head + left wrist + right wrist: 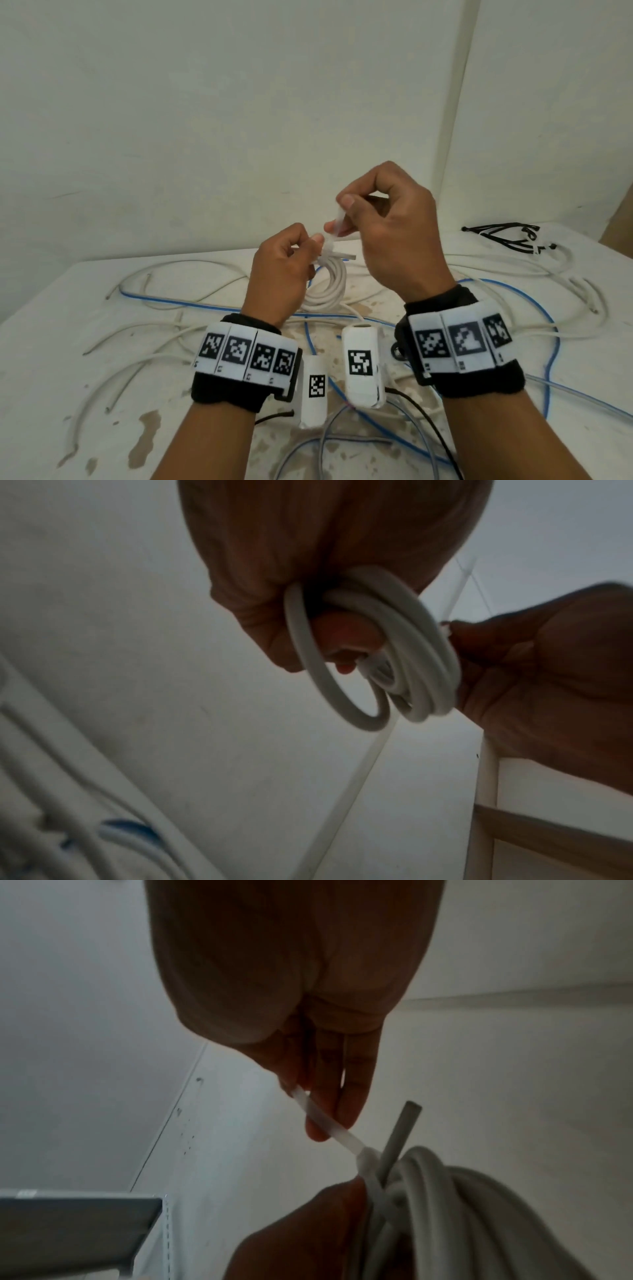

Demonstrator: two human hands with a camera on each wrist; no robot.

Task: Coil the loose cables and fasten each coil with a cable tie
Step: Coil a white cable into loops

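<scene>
Loose white cables (113,349) lie spread over the left of the white table (41,394), a blue cable (164,301) crossing among them. Left hand (277,270) is raised above the table, fingers curled round the top of a white cable coil (325,284), which hangs down from the grip, one cut end sticking out sideways. A white cable tie (368,1164) wraps the coil at the top, beside the left fingers. Right hand (387,233) sits just right and higher, thumb and fingers pinching the tie's free tail (337,219), other fingers curled. Both wrists carry black bands with printed markers. Far right on the table, a black cable bundle (503,234) and more white cable loops (561,274).
</scene>
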